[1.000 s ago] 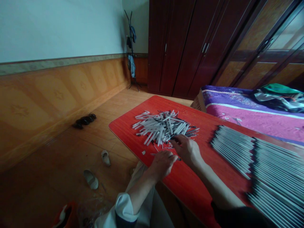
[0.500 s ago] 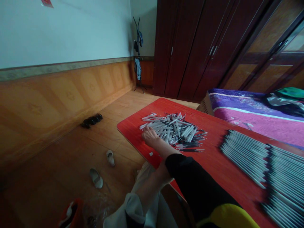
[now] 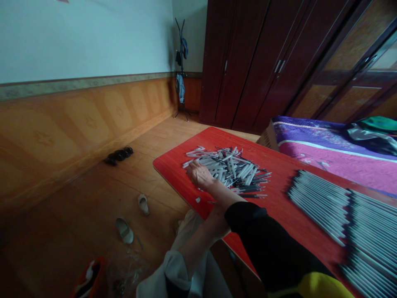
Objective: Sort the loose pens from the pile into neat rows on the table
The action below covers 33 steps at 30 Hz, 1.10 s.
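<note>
A loose pile of white and black pen parts [image 3: 229,167] lies at the far end of the red table [image 3: 279,215]. My right hand [image 3: 200,174], on a black-sleeved arm, rests on the left edge of that pile. Its fingers are curled down into the parts, and what they hold is hidden. My left forearm, in a white sleeve, rises from below toward the table's near edge. The left hand itself is hidden behind my right arm. A few small white bits [image 3: 197,200] lie on the table near the edge.
Neat rows of grey pens [image 3: 319,203] cover the table's right side. Beyond stand a bed with a purple and pink cover [image 3: 325,153], a dark wardrobe [image 3: 263,62] and a coat stand [image 3: 181,70]. Dark shoes [image 3: 119,155], two pale slippers [image 3: 124,230] and a red object [image 3: 87,281] lie on the floor.
A second ago both hands worked together near the pile's front. My right arm has since crossed left to the pile's left edge, its fingers have curled, and it now covers my left hand.
</note>
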Tool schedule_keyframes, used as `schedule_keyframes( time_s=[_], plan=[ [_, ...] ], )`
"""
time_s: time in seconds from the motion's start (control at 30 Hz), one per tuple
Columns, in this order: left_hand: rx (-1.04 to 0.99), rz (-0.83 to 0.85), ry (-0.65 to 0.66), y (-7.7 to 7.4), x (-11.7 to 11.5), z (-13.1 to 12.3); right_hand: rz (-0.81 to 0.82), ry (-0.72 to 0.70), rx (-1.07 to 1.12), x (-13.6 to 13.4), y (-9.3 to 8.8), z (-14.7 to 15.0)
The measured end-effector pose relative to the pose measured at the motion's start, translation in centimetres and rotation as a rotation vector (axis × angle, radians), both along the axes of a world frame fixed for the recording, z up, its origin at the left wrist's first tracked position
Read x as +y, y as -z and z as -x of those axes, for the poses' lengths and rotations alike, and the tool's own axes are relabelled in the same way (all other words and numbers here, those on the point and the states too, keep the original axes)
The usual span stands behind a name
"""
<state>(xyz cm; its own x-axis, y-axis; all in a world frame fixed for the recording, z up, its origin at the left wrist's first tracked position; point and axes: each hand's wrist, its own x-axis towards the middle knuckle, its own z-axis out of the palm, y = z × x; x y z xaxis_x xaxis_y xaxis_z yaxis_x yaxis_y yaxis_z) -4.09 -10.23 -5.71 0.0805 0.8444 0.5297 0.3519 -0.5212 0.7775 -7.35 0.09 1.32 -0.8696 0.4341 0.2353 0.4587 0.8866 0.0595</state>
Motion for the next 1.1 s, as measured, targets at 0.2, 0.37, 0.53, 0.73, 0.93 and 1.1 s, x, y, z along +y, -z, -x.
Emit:
schedule_keyframes(
  time_s=[0.2, 0.37, 0.53, 0.73, 0.93, 1.1],
  plan=[
    [0.713, -0.059, 0.096, -1.2, -0.3, 0.3, 0.263, 0.260, 0.596, -1.5, -3.3, -5.2],
    [0.862, -0.049, 0.056, -2.1, -0.6, 0.3, 0.656, 0.535, 1.101, -4.4, -3.1, -14.1],
    [0.711, -0.044, 0.014, -2.0, -0.5, 0.0, 1.084, 0.600, 1.347, -8.4, 0.8, -19.6],
    [0.202, -0.013, -0.038, -3.0, -0.1, 0.5, 1.256, 0.593, 1.377, -10.0, 3.3, -20.3],
    [-0.902, 0.142, -0.137, -6.3, 1.3, 1.4, 1.261, 0.585, 1.244, -10.3, 3.7, -19.2],
    [-1.315, 0.238, -0.134, -5.6, 3.0, 1.2, 1.130, 0.563, 1.084, -10.9, 3.7, -18.6]
  ],
)
